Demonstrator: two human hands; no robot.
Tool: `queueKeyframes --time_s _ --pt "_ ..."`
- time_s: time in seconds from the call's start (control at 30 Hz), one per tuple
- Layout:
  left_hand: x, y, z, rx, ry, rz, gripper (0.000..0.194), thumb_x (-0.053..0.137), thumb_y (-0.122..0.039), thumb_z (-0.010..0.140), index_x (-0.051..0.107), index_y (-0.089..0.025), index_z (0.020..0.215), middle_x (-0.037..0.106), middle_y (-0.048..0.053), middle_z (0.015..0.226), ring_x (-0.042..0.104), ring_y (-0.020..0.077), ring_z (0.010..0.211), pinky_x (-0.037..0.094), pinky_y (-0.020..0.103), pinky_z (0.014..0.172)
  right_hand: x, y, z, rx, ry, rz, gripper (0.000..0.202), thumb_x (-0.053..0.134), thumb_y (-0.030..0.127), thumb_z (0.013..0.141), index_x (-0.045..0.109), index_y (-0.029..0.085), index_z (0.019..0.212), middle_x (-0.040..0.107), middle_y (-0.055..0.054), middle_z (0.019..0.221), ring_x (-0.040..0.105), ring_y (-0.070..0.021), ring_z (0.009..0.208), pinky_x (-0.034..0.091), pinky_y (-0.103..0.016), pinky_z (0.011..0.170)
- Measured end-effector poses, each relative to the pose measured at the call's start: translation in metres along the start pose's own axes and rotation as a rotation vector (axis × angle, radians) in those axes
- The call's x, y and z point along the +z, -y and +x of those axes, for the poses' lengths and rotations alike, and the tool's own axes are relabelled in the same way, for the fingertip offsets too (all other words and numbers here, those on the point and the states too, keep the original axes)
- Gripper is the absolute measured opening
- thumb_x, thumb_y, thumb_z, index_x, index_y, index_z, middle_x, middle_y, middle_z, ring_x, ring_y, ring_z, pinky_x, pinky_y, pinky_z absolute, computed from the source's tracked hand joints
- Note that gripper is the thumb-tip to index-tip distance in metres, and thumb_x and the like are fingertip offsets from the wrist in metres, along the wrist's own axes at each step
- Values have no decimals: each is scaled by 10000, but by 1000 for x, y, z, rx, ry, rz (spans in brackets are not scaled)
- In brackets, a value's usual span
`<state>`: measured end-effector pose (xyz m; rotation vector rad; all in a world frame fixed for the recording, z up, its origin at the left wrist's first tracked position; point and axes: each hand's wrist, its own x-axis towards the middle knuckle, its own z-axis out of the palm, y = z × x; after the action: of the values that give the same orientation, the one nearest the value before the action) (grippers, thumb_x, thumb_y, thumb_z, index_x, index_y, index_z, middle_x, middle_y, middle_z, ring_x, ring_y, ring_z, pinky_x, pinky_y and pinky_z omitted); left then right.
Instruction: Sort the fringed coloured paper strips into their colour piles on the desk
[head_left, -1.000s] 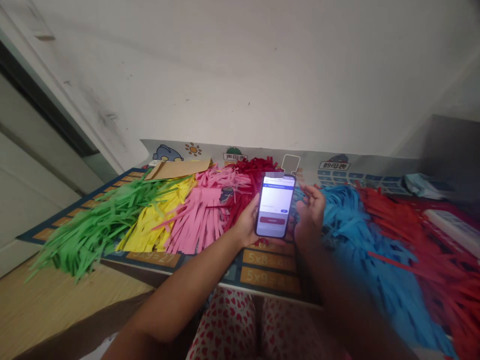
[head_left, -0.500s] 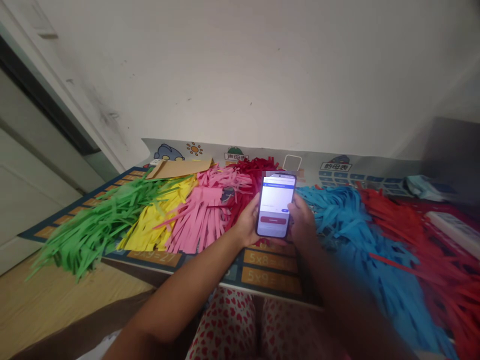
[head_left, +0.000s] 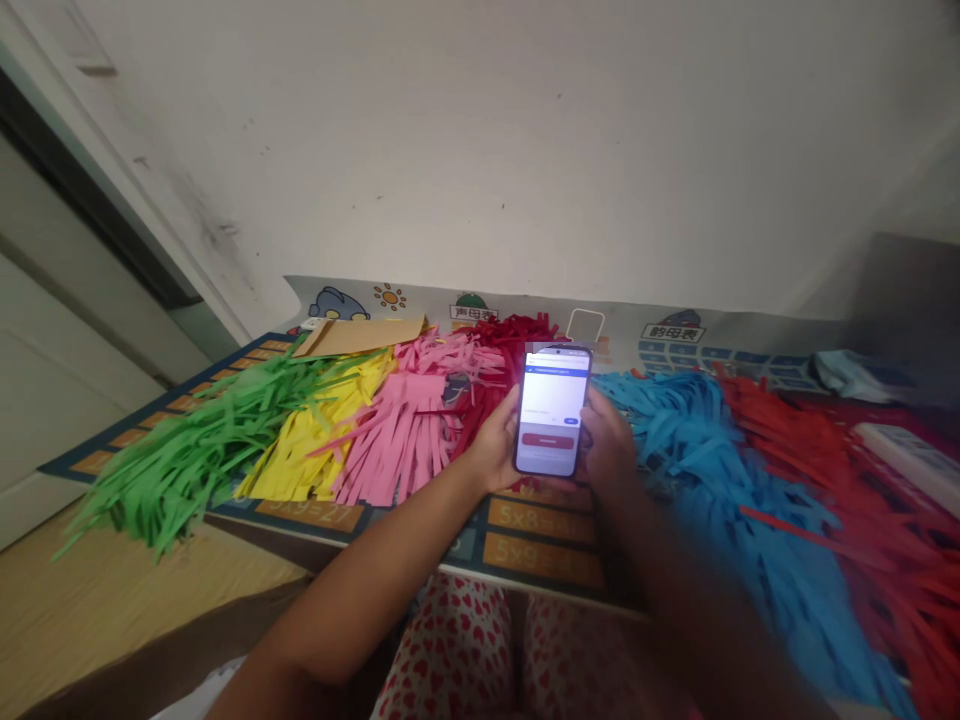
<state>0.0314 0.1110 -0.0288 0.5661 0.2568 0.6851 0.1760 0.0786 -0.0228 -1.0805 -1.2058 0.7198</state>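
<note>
A smartphone [head_left: 553, 412] with a lit screen is held upright above the front of the table, tilted toward me. My left hand [head_left: 495, 442] wraps its left edge, and my right hand [head_left: 609, 440] grips the right edge, thumb beside the screen. Fingers behind the phone are hidden. Dark red paper fringe [head_left: 517, 332] lies behind and left of the phone. Pink fringe [head_left: 397, 440], yellow fringe [head_left: 300, 450] and green fringe [head_left: 202, 430] spread out to the left. Blue fringe [head_left: 697, 420] and bright red fringe [head_left: 795, 430] lie to the right.
The table [head_left: 420, 525] wears a printed multiplication mat, its front edge over my patterned legs. A brown paper piece [head_left: 360, 337] rests at the back left. On the right are a white box [head_left: 911, 465] and a pale crumpled item [head_left: 859, 375]. A white wall [head_left: 480, 140] stands behind.
My right thumb has drawn back slightly from the screen to the phone's right edge. The phone and my left hand stay in place.
</note>
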Motion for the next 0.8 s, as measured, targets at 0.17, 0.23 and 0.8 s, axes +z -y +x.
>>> queueKeyframes --time_s 0.17,0.23,0.8 --pt "0 0 1 12 11 -24 716 234 -597 978 556 -72 1343 741 202 1044 735 320 867 567 480 798 1 4 -1 63 13 47 468 497 320 759 665 184 1174 713 -12 901 611 -177 726 496 -273 658" --pt "0 1 2 14 2 -26 710 239 -598 977 571 -78 1329 742 199 1043 737 318 856 569 477 786 3 7 -1 85 11 70 491 498 302 725 666 182 1170 721 -14 910 602 -168 695 479 -255 604" --pt "11 -2 1 87 -89 -33 673 236 -538 1003 659 -52 1200 770 160 896 742 242 714 573 338 705 0 -10 2 43 133 211 555 603 234 682 626 210 1236 737 -44 1095 694 -292 962 564 -400 776"
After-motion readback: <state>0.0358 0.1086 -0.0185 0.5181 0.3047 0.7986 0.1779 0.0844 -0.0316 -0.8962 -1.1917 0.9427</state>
